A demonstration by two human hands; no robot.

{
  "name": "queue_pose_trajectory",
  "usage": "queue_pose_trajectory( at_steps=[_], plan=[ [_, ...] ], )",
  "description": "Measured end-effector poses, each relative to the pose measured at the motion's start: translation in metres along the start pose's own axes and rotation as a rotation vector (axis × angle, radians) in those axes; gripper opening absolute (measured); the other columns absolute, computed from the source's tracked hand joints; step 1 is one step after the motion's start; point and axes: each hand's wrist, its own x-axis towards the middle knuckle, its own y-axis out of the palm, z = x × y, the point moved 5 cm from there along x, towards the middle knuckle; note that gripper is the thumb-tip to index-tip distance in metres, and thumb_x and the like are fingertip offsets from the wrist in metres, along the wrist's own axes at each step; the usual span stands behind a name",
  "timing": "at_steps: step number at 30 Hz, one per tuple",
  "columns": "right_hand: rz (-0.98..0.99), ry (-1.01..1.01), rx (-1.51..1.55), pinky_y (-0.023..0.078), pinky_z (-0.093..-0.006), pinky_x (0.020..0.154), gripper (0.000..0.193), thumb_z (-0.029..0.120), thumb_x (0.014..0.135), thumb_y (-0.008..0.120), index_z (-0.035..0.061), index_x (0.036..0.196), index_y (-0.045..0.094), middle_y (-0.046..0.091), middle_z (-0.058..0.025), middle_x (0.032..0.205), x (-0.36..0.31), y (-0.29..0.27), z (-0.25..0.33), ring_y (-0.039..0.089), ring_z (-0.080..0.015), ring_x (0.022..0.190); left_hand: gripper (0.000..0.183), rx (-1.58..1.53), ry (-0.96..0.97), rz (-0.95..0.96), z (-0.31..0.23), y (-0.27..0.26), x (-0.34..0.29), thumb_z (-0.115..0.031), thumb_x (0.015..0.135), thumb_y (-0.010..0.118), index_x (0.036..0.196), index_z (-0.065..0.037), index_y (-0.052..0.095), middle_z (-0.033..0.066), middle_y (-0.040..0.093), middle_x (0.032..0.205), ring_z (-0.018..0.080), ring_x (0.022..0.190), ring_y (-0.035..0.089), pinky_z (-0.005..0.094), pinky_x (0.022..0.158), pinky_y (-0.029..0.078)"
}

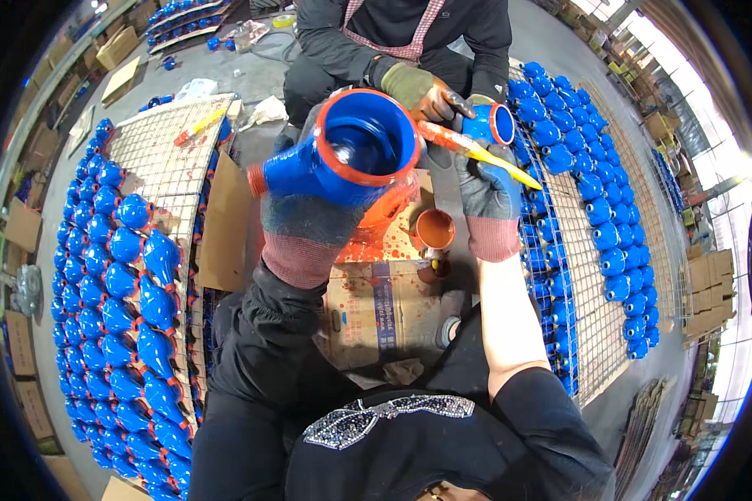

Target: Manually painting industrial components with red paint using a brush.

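My left hand [305, 221], in a dark glove with a maroon cuff, is closed round a blue pipe-like fitting [342, 179]. The fitting's wide mouth, edged in orange-red, tips up toward me; a narrower red-ended branch points left. In my gloved right hand [490, 196] is a paintbrush [482, 154] with a yellow handle. Its red-smeared end reaches left, close to the fitting's rim; whether it touches I cannot tell. Below, between my hands, stands a cup of orange-red paint [435, 228], beside a red-splattered surface [376, 242].
Across from me a co-worker's gloved hand [426, 93] is at another blue fitting [483, 125]. Mesh racks hold many blue fittings at left [113, 292] and right [614, 217]. Another yellow brush [200, 125] lies on the left rack. Splattered cardboard [359, 317] lies between my legs.
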Motion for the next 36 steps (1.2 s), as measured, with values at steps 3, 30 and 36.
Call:
queue_pose_trajectory(
  at_steps=[3,30,36],
  plan=[
    [0.068,-0.041,-0.089,0.053,-0.041,0.092,0.027,-0.012,0.073,0.056,-0.0079,0.1,0.051,0.058,-0.0215,0.105,0.003,0.007,0.014,0.06,-0.0338,0.103,0.051,0.451,0.187,-0.008,-0.005,-0.001,-0.005,-0.041,0.095,0.049,0.133,-0.007,0.044,0.0114,0.055,0.129,0.0261,0.118,0.055,0.0424,0.099,0.047],
    [0.122,0.159,-1.04,0.052,-0.0354,0.082,0.027,-0.01,0.071,0.069,0.0022,0.094,0.06,0.065,-0.0169,0.099,-0.038,-0.008,0.028,0.065,-0.025,0.091,0.052,-0.205,-0.554,-0.329,0.041,-0.024,-0.01,-0.029,0.084,0.059,0.127,-0.002,0.048,0.0126,0.062,0.106,0.0191,0.09,0.064,0.0294,0.069,0.055],
    [0.217,0.211,-1.167,0.053,-0.0272,0.07,0.017,-0.006,0.076,0.067,0.0,0.092,0.064,0.067,-0.0107,0.093,-0.03,-0.004,0.008,0.065,-0.0153,0.082,0.063,-0.162,-0.523,-0.374,0.046,-0.036,0.002,-0.024,0.076,0.071,0.129,-0.002,0.043,0.0161,0.058,0.106,0.0247,0.084,0.065,0.0338,0.06,0.058]
  ],
)
